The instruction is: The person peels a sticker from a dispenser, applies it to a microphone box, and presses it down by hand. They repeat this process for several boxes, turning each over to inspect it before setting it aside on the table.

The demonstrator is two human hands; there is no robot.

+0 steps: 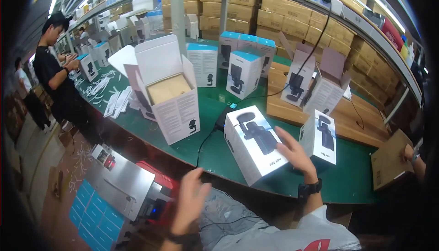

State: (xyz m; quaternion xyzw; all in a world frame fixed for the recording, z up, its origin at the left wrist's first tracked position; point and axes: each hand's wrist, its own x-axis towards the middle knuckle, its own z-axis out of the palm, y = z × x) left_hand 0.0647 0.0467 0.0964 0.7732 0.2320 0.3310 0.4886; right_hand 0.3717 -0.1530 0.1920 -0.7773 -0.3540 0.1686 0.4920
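Left hand (188, 199), spread, empty; right hand (296, 155), spread at nearest white box (257, 148), contact unclear: a bump could push the box off the bench's (352, 178) near edge.

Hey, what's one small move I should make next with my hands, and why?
Probably bring your left hand up to the left side of the white box with the microphone picture: that hand looks empty and is apart from the box, while your right hand is at the box's right side, so two hands would likely steady it better.
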